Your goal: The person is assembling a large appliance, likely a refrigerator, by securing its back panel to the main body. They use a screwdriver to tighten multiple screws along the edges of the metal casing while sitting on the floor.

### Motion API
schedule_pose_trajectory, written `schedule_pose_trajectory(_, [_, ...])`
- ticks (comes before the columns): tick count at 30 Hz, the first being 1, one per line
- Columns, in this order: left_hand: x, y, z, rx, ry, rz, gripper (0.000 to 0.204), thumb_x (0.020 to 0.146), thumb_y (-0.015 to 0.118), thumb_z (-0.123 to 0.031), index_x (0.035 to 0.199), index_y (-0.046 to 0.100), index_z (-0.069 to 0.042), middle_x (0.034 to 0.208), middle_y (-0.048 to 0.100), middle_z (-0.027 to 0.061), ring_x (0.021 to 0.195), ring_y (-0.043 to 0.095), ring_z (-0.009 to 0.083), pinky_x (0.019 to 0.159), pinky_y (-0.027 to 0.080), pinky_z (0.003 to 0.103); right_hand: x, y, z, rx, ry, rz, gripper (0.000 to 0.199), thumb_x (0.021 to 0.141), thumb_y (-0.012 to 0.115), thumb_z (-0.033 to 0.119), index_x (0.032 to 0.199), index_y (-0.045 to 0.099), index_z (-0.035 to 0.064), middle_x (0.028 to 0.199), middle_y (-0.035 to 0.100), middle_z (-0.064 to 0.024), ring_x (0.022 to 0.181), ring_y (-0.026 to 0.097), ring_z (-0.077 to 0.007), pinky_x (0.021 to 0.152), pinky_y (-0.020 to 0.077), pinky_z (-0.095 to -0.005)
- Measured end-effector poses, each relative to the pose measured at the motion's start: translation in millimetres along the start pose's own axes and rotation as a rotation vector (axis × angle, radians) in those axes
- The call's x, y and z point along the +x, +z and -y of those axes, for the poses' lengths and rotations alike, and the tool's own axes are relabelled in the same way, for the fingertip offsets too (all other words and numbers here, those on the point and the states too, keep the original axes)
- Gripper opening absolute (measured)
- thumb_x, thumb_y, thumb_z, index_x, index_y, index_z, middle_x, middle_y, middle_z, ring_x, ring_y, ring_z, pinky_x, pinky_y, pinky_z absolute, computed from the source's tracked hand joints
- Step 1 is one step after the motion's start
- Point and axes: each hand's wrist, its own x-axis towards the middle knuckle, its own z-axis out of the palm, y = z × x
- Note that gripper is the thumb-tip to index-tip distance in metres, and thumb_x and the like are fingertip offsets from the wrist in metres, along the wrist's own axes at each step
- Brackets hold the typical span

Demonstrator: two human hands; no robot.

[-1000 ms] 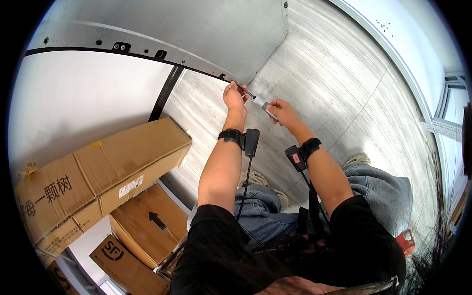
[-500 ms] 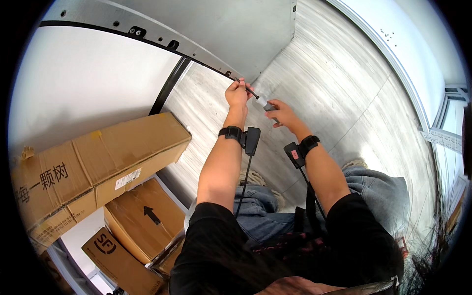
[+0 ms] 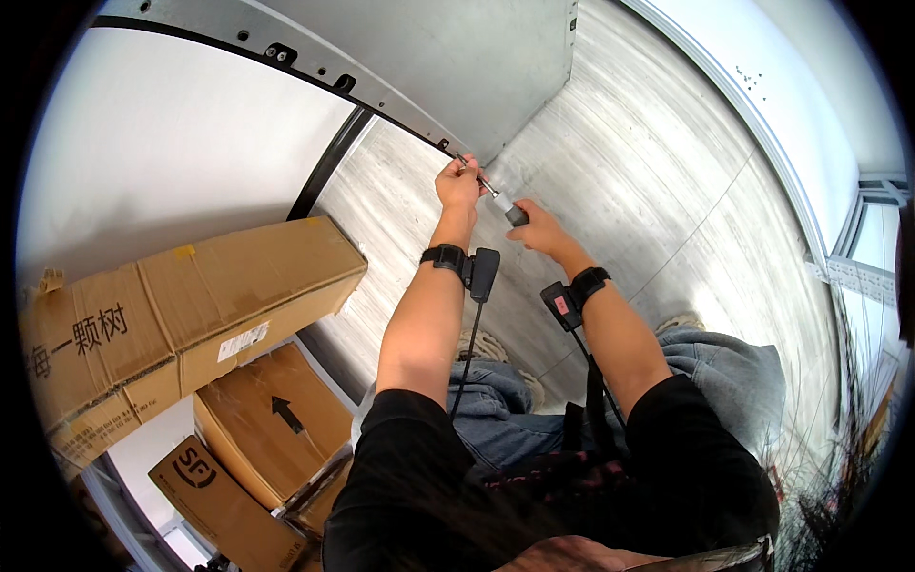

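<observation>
A screwdriver (image 3: 506, 204) with a pale collar and dark grey handle points up and left toward the lower edge of a grey metal panel (image 3: 467, 67). My right hand (image 3: 542, 231) is closed around the handle. Along the shaft, close to the panel's bottom corner, the fingers of my left hand (image 3: 459, 181) are pinched together and steady it. Those fingers hide the tip, so whether it sits in a screw cannot be told. Holes and small black slots run along the panel's edge.
Left of me lie a long cardboard box (image 3: 200, 291), a smaller box (image 3: 276, 419) with an arrow, and a flat brown carton (image 3: 224, 505). A black bar (image 3: 329, 167) borders a white panel (image 3: 200, 124). Pale wood-look floor (image 3: 667, 172) extends to a white wall (image 3: 810, 105).
My right hand's fingers, looser and more spread before, have closed around the screwdriver handle and turned. My left hand stays at the shaft. The view has shifted slightly.
</observation>
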Motion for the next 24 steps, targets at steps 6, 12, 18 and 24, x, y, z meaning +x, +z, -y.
schedule_pose_trajectory(6, [-3, 2, -3, -0.045, -0.009, 0.001, 0.011, 0.091, 0.057, -0.010, 0.101, 0.058, -0.009, 0.081, 0.060, 0.0026, 0.064, 0.060, 0.0119, 0.053, 0.047, 0.024, 6, -4, -15, -0.183, -0.164, -0.048, 0.047, 0.071, 0.072, 0.010, 0.112, 0.048, 0.0075, 0.097, 0.055, -0.0101, 0.087, 0.055, -0.0231, 0.080, 0.0445, -0.0359])
schedule_pose_trajectory(12, [-2, 2, -4, 0.027, 0.020, -0.029, 0.016, 0.089, 0.058, -0.005, 0.104, 0.055, -0.006, 0.077, 0.059, 0.0041, 0.061, 0.059, 0.0135, 0.053, 0.049, 0.026, -7, 13, -8, -0.176, -0.246, -0.211, 0.047, 0.068, 0.069, 0.007, 0.110, 0.048, 0.0034, 0.090, 0.058, -0.0168, 0.086, 0.058, -0.0300, 0.075, 0.0445, -0.0391])
schedule_pose_trajectory(18, [6, -2, 6, -0.098, 0.058, -0.013, 0.019, 0.088, 0.056, -0.003, 0.107, 0.053, -0.004, 0.073, 0.056, 0.0058, 0.059, 0.058, 0.0145, 0.054, 0.049, 0.028, -8, 3, 10, 0.071, 0.133, 0.042, 0.053, 0.067, 0.074, 0.009, 0.114, 0.050, 0.0053, 0.094, 0.057, -0.0095, 0.083, 0.057, -0.0242, 0.076, 0.0465, -0.0353])
schedule_pose_trajectory(24, [10, 0, 9, -0.026, 0.112, -0.081, 0.018, 0.087, 0.059, -0.004, 0.104, 0.055, -0.004, 0.074, 0.055, 0.0035, 0.060, 0.056, 0.0134, 0.054, 0.048, 0.029, -4, 6, -8, -0.251, -0.246, -0.135, 0.053, 0.066, 0.071, 0.007, 0.115, 0.051, 0.0003, 0.092, 0.060, -0.0185, 0.083, 0.059, -0.0318, 0.077, 0.0459, -0.0388])
